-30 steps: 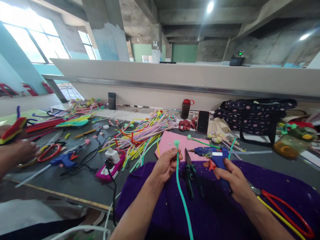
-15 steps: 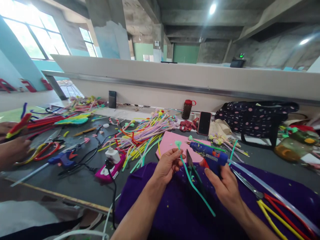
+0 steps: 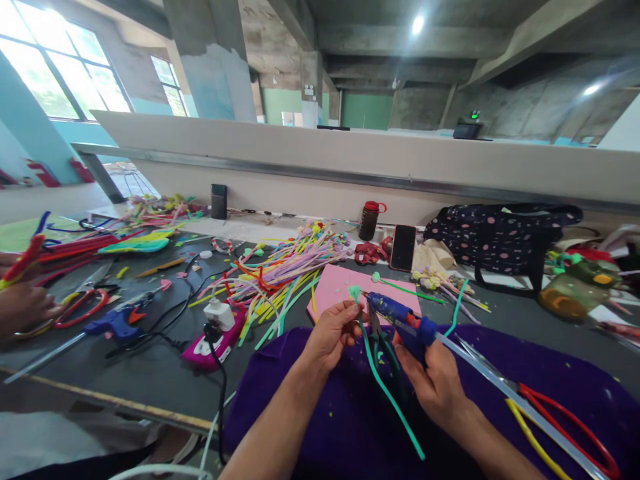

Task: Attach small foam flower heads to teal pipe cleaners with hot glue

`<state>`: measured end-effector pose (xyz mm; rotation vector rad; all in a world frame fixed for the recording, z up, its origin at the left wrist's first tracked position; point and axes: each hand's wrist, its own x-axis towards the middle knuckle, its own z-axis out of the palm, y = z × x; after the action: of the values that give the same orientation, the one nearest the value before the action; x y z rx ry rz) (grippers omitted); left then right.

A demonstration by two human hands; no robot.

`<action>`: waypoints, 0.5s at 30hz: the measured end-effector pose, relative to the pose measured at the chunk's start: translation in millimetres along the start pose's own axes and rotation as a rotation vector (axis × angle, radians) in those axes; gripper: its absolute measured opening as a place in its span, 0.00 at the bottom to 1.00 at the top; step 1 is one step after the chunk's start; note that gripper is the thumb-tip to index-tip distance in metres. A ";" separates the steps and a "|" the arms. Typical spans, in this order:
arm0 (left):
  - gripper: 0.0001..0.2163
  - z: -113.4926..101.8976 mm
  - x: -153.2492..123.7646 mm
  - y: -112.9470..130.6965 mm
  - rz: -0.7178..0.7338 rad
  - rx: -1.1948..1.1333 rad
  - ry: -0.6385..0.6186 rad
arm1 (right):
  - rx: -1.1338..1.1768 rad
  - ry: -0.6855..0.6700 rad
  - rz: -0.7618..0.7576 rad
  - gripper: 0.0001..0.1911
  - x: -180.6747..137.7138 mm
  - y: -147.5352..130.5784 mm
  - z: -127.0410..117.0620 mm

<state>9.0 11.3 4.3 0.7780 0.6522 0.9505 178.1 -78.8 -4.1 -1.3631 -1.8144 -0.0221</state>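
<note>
Between its fingertips my left hand (image 3: 334, 337) pinches a green pipe-cleaner flower stem (image 3: 383, 380), with its small pale-green head (image 3: 355, 292) above the fingers and the long tail hanging down to the right. My right hand (image 3: 434, 373) is wrapped round the handle of a blue hot glue gun (image 3: 400, 313). The gun's nozzle tip is at the flower head; whether it touches I cannot tell. A clear glue stick (image 3: 505, 383) runs out of the gun's back. Dark-handled pliers (image 3: 383, 343) lie between my hands, over purple cloth (image 3: 320, 427).
Scissors (image 3: 560, 407) lie on the cloth at right. A pink sheet (image 3: 330, 287), a stem pile (image 3: 295, 260) and a pink power strip (image 3: 215, 343) are ahead and left. Another person's hand (image 3: 30, 307) is at far left, near a second glue gun (image 3: 117, 320).
My right hand has brought the glue gun left, so its nozzle is now at the flower head. My left hand still pinches the stem. The camera view has shifted slightly.
</note>
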 end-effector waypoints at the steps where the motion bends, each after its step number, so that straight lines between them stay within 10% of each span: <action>1: 0.09 0.1 -0.1 0.0 0.001 0.001 -0.004 | -0.011 0.000 -0.004 0.14 -0.7 0.5 0.6; 15: 0.09 -0.5 -0.5 -0.6 -0.005 0.010 -0.026 | -0.079 0.021 -0.045 0.16 -1.2 3.0 3.0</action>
<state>8.6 10.8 3.6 0.7965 0.6365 0.9314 178.8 -77.1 -8.1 -1.3718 -1.8431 -0.1326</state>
